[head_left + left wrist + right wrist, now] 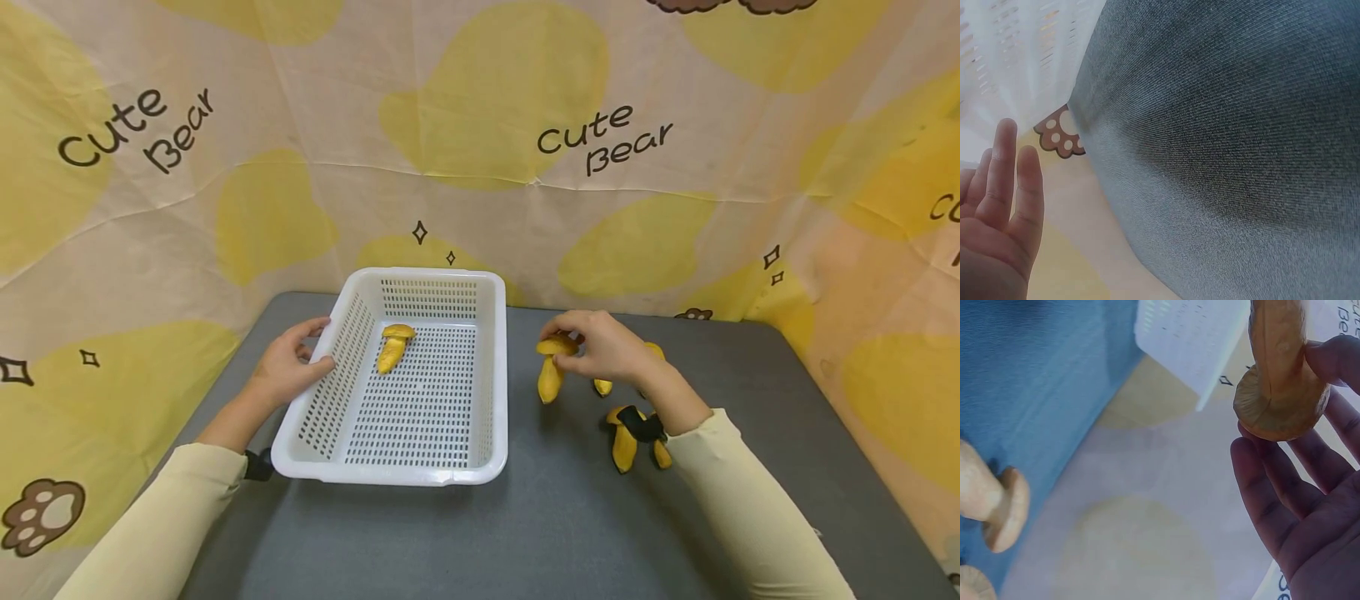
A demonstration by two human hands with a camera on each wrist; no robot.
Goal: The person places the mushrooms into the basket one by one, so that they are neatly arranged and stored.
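Note:
A white perforated plastic basket (491, 400) stands left of centre, with one yellow-brown toy mushroom (392, 352) lying inside. My left hand (288, 362) touches its left rim with thumb and fingertips; in the left wrist view the fingers (1002, 169) look fairly straight. To the right of the basket, my right hand (600, 346) pinches another mushroom (550, 379) near its cap, stem hanging down, above the table. The right wrist view shows that mushroom (1282, 394) between thumb and fingers. Below my right wrist lies a further mushroom (624, 446).
More mushrooms, such as one partly hidden mushroom (603, 387) and another stem (662, 454), lie under the right forearm. The grey table (525, 533) meets a yellow-patterned cloth (480, 208) behind and at the sides. Dark straps circle both wrists.

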